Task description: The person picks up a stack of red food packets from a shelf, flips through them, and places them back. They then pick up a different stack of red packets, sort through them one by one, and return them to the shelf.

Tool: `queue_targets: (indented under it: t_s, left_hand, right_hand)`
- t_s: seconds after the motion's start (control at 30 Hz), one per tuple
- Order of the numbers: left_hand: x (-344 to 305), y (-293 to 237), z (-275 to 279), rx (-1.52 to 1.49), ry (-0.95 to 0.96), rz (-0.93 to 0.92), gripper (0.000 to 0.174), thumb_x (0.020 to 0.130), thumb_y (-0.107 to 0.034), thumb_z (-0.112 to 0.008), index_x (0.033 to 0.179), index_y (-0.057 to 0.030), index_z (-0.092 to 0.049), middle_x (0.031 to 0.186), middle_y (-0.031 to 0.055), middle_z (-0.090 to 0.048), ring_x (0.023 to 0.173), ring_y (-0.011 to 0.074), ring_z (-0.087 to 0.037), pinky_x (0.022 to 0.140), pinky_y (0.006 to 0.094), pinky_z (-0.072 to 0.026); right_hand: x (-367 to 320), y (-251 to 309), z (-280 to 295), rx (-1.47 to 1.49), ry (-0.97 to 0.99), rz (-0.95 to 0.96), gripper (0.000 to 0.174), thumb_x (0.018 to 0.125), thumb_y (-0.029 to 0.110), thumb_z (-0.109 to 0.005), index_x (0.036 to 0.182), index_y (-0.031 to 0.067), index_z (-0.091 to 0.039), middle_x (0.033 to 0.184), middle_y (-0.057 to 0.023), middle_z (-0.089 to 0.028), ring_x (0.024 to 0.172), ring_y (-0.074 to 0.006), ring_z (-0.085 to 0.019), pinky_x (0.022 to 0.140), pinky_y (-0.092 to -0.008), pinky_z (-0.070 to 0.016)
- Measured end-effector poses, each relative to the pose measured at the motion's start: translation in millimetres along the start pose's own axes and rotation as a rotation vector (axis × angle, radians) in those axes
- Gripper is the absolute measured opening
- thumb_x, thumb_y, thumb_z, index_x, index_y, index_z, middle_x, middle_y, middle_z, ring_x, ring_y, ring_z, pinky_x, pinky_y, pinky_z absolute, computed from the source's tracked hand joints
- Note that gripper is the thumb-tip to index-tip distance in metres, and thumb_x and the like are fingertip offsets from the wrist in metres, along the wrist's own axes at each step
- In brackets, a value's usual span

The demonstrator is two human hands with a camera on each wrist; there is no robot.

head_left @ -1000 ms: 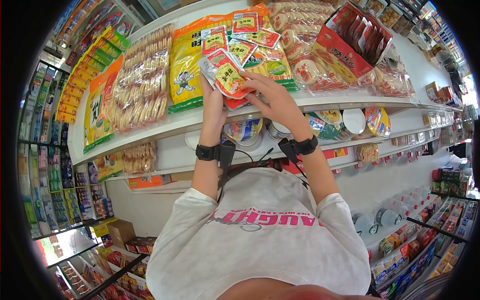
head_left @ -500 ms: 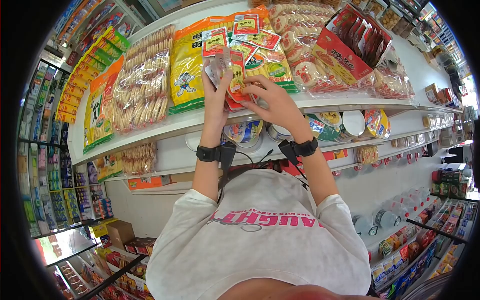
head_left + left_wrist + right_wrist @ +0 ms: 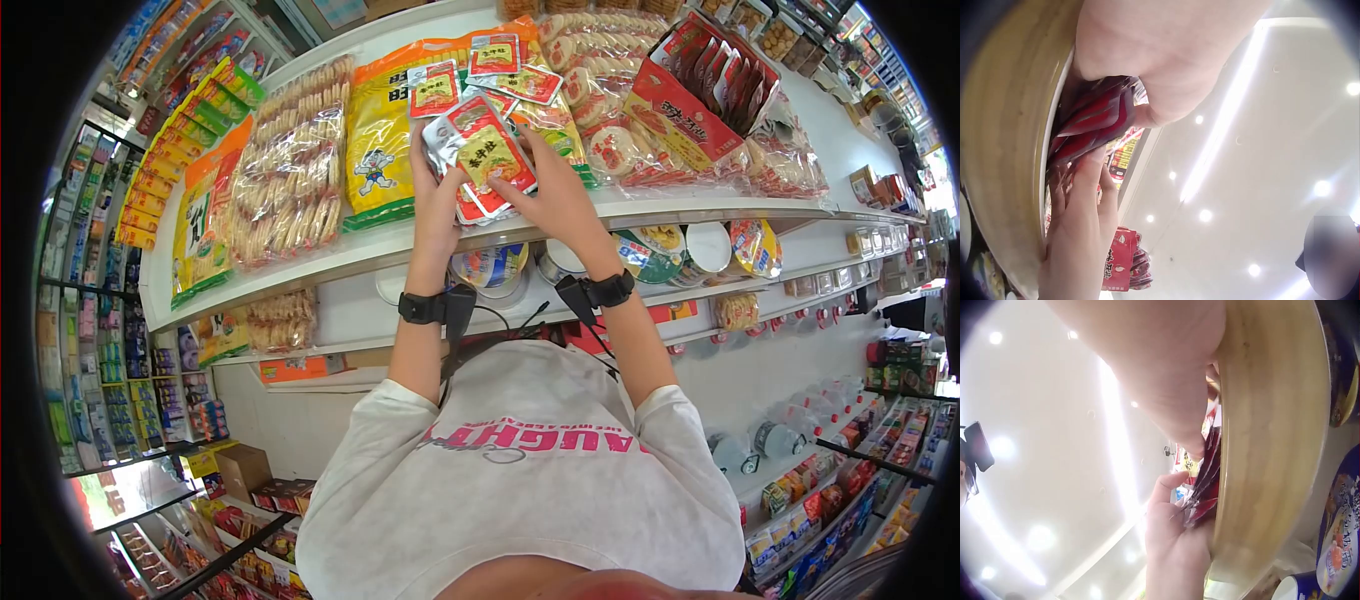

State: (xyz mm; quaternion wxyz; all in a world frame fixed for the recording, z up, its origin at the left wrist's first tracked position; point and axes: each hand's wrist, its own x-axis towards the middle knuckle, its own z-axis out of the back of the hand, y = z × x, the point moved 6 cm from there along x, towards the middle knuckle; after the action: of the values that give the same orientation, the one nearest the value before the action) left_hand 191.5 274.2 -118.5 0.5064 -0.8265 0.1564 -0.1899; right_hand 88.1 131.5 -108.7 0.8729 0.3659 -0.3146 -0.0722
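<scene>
As they meet above the shelf (image 3: 700, 208), left hand (image 3: 432, 200) and right hand (image 3: 555, 200) each have their grip clamped on the packets (image 3: 482, 150).

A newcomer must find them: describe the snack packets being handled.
On the top white shelf of big snack bags, at its front edge, the left hand and right hand grip a stack of red-and-silver packets. Similar packets behind lie loose on a yellow bag.

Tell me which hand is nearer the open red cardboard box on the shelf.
Right. The right hand holds the red foil packet stack on the side toward the red cardboard box; the left hand grips its far side.
</scene>
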Motion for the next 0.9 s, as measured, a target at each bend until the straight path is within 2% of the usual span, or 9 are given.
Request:
queue_targets:
  t_s: [0.1,0.17,0.27,0.4,0.57,0.7,0.73,0.83,0.9]
  left_hand:
    - [-1,-1,-3,0.026,0.056,-0.086,0.096,0.085,0.004,-0.058,0.169,-0.0079,-0.014,0.163,0.0178,-0.037,0.142,0.0285,-0.05,0.112,0.0394,-0.049]
    - [-7,-6,-5,0.116,0.059,-0.148,0.105,0.088,0.0,-0.071,0.169,-0.0064,-0.005,0.16,0.0205,-0.038,0.141,0.0288,-0.049,0.114,0.0389,-0.0461]
    - [-15,-14,-16,0.338,0.038,-0.324,0.128,0.085,-0.008,-0.088,0.168,-0.0032,0.009,0.156,0.025,-0.04,0.136,0.0283,-0.052,0.111,0.0383,-0.0475]
    - [-23,-29,-34,0.343,0.067,-0.351,0.109,0.084,-0.009,-0.089,0.164,0.0001,-0.015,0.149,0.0209,-0.05,0.13,0.0265,-0.058,0.108,0.0375,-0.0505]
    - [-11,-28,-59,0.332,0.213,-0.344,0.075,0.084,-0.006,-0.089,0.146,0.0004,-0.046,0.135,0.0138,-0.065,0.12,0.0226,-0.067,0.1,0.0355,-0.0566]
    - [5,-18,-69,0.432,0.401,-0.303,0.078,0.084,-0.001,-0.087,0.15,-0.0013,-0.044,0.135,0.0139,-0.065,0.12,0.0244,-0.068,0.1,0.037,-0.0581]
    - [9,-14,-70,0.454,0.43,-0.247,0.085,0.084,-0.001,-0.087,0.155,-0.0015,-0.039,0.14,0.0148,-0.062,0.124,0.0252,-0.066,0.104,0.0376,-0.0569]
    - [1,-17,-86,0.327,0.459,-0.267,0.092,0.084,0.001,-0.086,0.16,-0.0016,-0.034,0.146,0.0161,-0.058,0.129,0.0253,-0.062,0.107,0.0382,-0.0549]
    - [6,-6,-84,0.347,0.458,-0.282,0.096,0.084,0.001,-0.085,0.163,-0.0018,-0.029,0.149,0.0171,-0.055,0.133,0.0251,-0.06,0.11,0.0391,-0.0529]
  right_hand:
    - [2,2,-2,0.05,0.18,-0.065,0.082,0.092,0.037,-0.079,0.152,-0.0052,-0.043,0.133,-0.0301,-0.063,0.119,-0.0436,-0.065,0.099,-0.0488,-0.053]
    - [3,15,5,0.159,0.273,-0.109,0.083,0.093,0.034,-0.079,0.154,-0.0059,-0.039,0.134,-0.0329,-0.062,0.121,-0.0471,-0.064,0.101,-0.0494,-0.0521]
    - [2,13,3,0.162,0.185,0.091,0.09,0.092,0.024,-0.078,0.161,-0.005,-0.029,0.141,-0.0341,-0.058,0.127,-0.0471,-0.061,0.104,-0.0486,-0.0515]
    - [-1,23,7,0.265,0.072,0.151,0.098,0.088,0.01,-0.077,0.165,-0.0027,-0.018,0.149,-0.0311,-0.053,0.134,-0.0421,-0.058,0.11,-0.0453,-0.0488]
    - [3,10,15,0.551,0.102,-0.04,0.105,0.083,0.003,-0.076,0.167,-0.0019,-0.013,0.154,-0.0261,-0.048,0.14,-0.0344,-0.053,0.115,-0.0402,-0.0452]
    - [10,20,46,0.362,-0.076,0.11,0.112,0.076,-0.002,-0.077,0.168,0.0021,-0.012,0.159,-0.0243,-0.039,0.144,-0.0318,-0.048,0.115,-0.0393,-0.0455]
    - [11,15,48,0.36,-0.029,0.045,0.121,0.076,0.0,-0.082,0.17,0.0054,-0.007,0.166,-0.022,-0.033,0.151,-0.0302,-0.04,0.122,-0.0408,-0.0382]
    - [9,4,49,0.14,-0.106,0.08,0.121,0.077,-0.001,-0.082,0.17,0.0072,-0.005,0.165,-0.023,-0.033,0.148,-0.0298,-0.044,0.121,-0.0414,-0.0396]
    - [9,-6,45,0.293,-0.081,0.041,0.122,0.076,0.002,-0.082,0.169,0.0054,-0.005,0.162,-0.0264,-0.036,0.149,-0.0376,-0.042,0.12,-0.0439,-0.04]
